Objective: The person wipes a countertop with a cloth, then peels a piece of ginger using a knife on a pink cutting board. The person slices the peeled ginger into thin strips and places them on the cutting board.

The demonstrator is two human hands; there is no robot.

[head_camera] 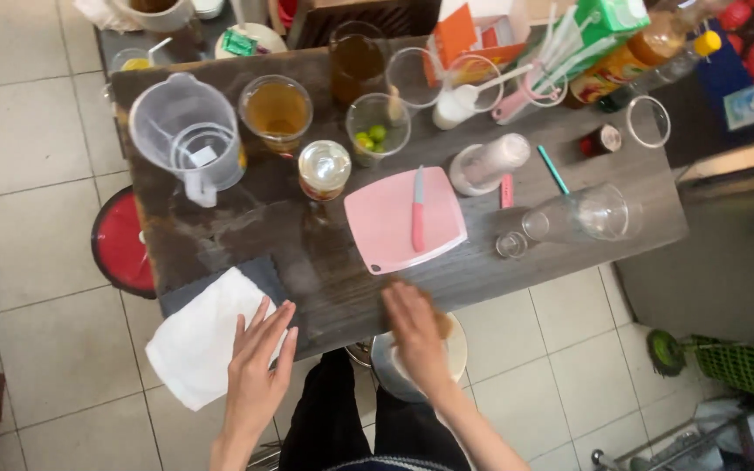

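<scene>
**Hands at the near edge, drinks table mid-setup**

My left hand [259, 358] lay flat, fingers spread, palm down on the white cloth [202, 344] at the near-left corner of the dark wooden table [325, 279]. It gripped nothing, just pressed. The cloth hung partly over the table's edge, on top of a dark slate-coloured mat [259, 275].

My right hand [416, 327] was at the near edge, right of centre, fingers curled over something brownish; I could not tell whether it held a rag or a sponge, nor how tight the grip was. Just below it, off the table, sat a pale round bucket [394, 366].

As for progress, I judged the surface work half done. The pink cutting board [403, 218] sat clean with the pink knife [417, 209] lying on it, and the small green limes [371, 138] remained whole in their glass. A cup of amber tea [277, 109] stood filled, the clear pitcher [187, 131] looked empty, and a tall glass [582, 216] lay on its side at the right.

Open room was the bare strip of wood between my hands and the board. The far half was crowded with cups. The red stool [119, 244] poked out at the left edge, and the tipped glass lay near the right edge.
</scene>
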